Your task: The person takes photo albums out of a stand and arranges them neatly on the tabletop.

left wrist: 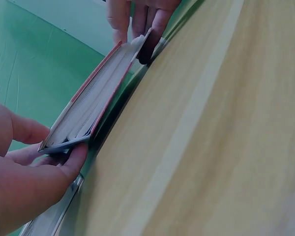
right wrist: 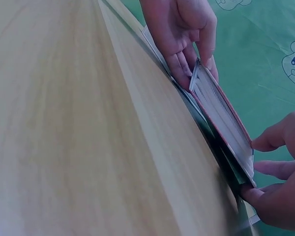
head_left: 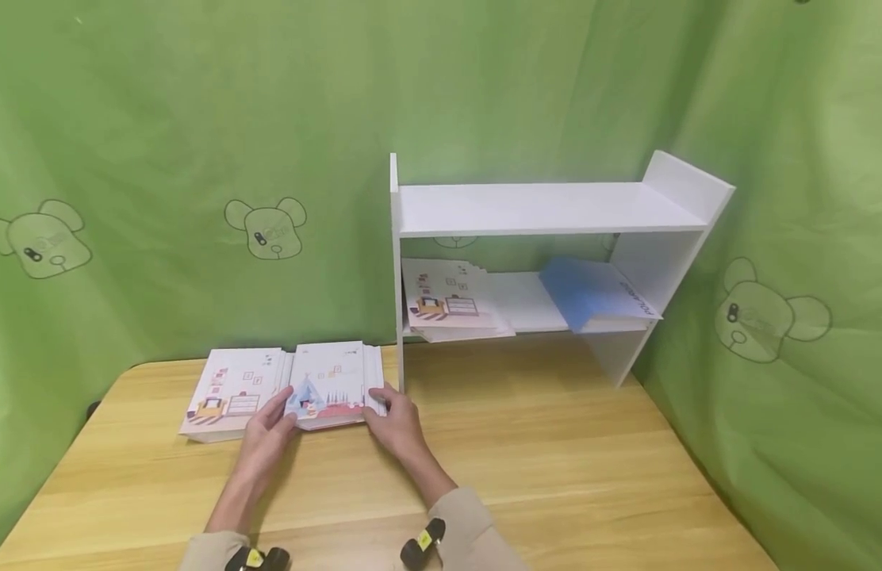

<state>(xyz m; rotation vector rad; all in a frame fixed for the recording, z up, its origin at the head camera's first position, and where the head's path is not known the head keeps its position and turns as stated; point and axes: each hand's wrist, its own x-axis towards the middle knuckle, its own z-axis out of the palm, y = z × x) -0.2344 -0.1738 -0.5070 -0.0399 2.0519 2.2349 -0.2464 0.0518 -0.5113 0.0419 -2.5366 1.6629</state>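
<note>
A thick book [head_left: 330,379] with a blue tent on its white cover lies between my two hands, cover up. On its left side my left hand [head_left: 264,440] grips the edge between thumb and fingers. The opposite side is pinched by my right hand [head_left: 400,424]. In the left wrist view the book's page edges [left wrist: 96,93] show between two red-edged covers, with a dark gap under the near edge. From the right wrist view, the right-hand fingers [right wrist: 270,140] touch the book's end. White book edges [head_left: 373,366] stick out beside it on the right.
Left of my hands lies a book [head_left: 230,388] with a furniture drawing. A white two-tier shelf [head_left: 548,208] stands at the back right. Its lower board bears books with a room drawing [head_left: 448,297] and a blue-and-white book [head_left: 598,293]. Green curtain [head_left: 341,119] encloses the wooden table [head_left: 555,460].
</note>
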